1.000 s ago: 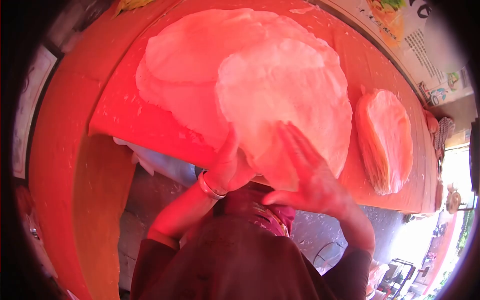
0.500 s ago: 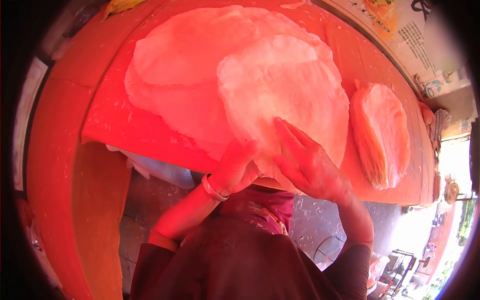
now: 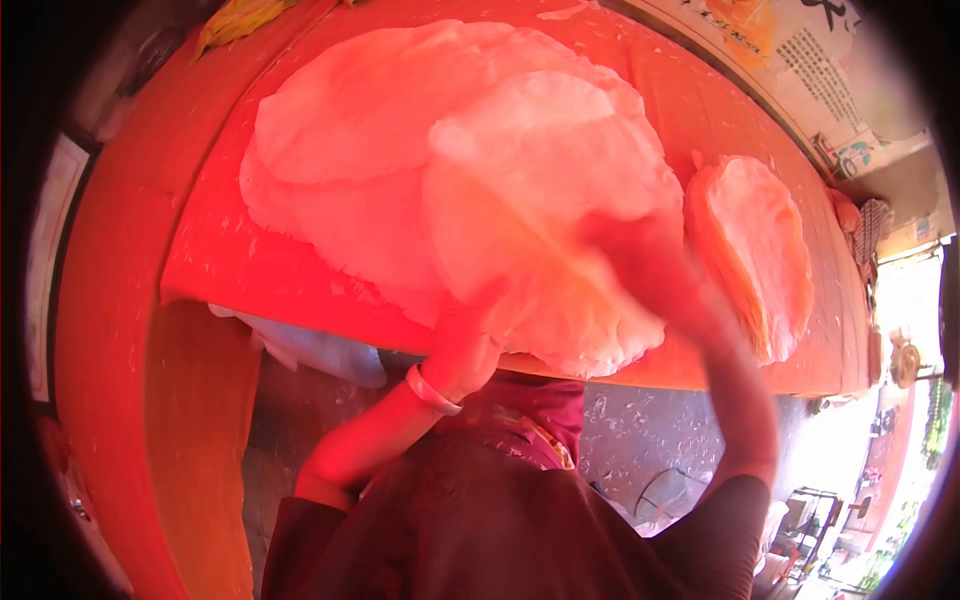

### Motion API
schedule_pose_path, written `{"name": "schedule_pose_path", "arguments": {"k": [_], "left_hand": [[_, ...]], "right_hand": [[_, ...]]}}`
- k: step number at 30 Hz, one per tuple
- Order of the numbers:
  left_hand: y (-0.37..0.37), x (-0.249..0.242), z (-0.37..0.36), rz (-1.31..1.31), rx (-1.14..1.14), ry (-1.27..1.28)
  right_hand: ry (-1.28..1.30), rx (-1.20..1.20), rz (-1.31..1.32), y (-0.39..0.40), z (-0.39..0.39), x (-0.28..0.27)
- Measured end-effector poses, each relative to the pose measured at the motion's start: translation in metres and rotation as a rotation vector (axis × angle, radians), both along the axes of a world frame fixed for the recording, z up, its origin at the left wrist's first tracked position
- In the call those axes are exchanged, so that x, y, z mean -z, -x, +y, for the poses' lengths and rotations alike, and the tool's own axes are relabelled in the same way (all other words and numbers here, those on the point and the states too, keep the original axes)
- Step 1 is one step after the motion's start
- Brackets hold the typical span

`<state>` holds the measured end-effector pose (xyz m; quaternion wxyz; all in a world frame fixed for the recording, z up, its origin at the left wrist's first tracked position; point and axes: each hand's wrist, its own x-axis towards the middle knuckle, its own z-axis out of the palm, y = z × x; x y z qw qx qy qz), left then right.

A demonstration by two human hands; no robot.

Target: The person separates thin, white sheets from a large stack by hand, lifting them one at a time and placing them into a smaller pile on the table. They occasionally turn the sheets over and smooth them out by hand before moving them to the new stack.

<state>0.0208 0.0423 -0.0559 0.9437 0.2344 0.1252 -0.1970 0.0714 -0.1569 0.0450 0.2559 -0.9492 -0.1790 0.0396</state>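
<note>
Thin, round, pale sheets that look like flatbreads overlap in a wide spread on the red-covered table. The topmost round sheet (image 3: 530, 160) lies on the right of this spread, its lower edge near the table's front. At its lower left edge is my left hand (image 3: 470, 345), a bracelet at the wrist; its fingertips are blurred against the sheet. My right hand (image 3: 640, 260) is over the sheet's right part, smeared by motion, so its grip cannot be made out. A wider sheet (image 3: 340, 125) lies under it to the left.
A stack of similar sheets (image 3: 755, 255) lies at the right of the red table cover (image 3: 225, 270). Yellow material (image 3: 240, 22) is at the far left corner. A printed board (image 3: 780, 50) runs along the back. Below the table edge shows a speckled floor (image 3: 640, 430).
My right hand has moved up and to the right over the sheet, leaving the sheet's lower edge in view. My left hand has shifted slightly. The view has tilted a little.
</note>
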Motion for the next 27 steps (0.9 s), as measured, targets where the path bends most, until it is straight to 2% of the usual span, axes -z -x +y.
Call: {"name": "schedule_pose_path", "arguments": {"k": [1,2,5,8,10,12,15,17,18,20,21,22,23,25,27], "left_hand": [[0.000,0.003,0.003,0.046,-0.003,0.055],[-0.001,0.008,0.008,0.038,0.000,0.069],[-0.004,0.018,0.026,0.019,0.001,0.091],[-0.005,0.019,0.044,0.022,0.019,0.105],[-0.007,0.020,0.057,0.056,0.103,0.080],[-0.007,0.018,0.060,0.055,0.115,0.024],[-0.007,0.007,0.055,-0.012,0.070,-0.040],[-0.006,-0.001,0.055,-0.070,0.076,0.008],[-0.006,-0.006,0.056,-0.103,0.079,0.088],[-0.007,-0.014,0.055,-0.178,0.080,0.247],[-0.008,-0.015,0.053,-0.171,0.069,0.250],[-0.008,-0.017,0.051,-0.166,0.057,0.253],[-0.009,-0.017,0.049,-0.160,0.046,0.254],[-0.008,-0.017,0.048,-0.133,0.035,0.315],[-0.009,-0.023,0.046,-0.125,0.030,0.371]], "right_hand": [[-0.201,0.187,-0.016,-0.016,-0.027,-0.006],[-0.172,0.243,-0.072,-0.036,-0.058,-0.031],[0.065,0.107,-0.292,-0.090,-0.161,-0.123],[0.010,0.249,-0.234,-0.110,-0.232,-0.208],[-0.083,0.278,-0.192,-0.111,-0.254,-0.253],[-0.232,0.261,-0.182,-0.102,-0.239,-0.270],[-0.017,0.369,-0.305,-0.084,-0.161,-0.246],[0.069,0.292,-0.436,-0.063,-0.109,-0.186],[-0.293,0.445,-0.291,-0.043,-0.065,-0.143],[-0.379,0.454,-0.115,0.001,0.026,-0.088],[-0.420,0.460,-0.029,0.022,0.044,-0.065],[0.293,0.028,-0.252,0.035,0.023,-0.032],[0.160,-0.231,-0.304,0.045,0.042,-0.018],[0.024,-0.262,-0.335,0.056,0.058,0.020],[0.000,-0.219,-0.363,0.061,0.057,0.021]]}}
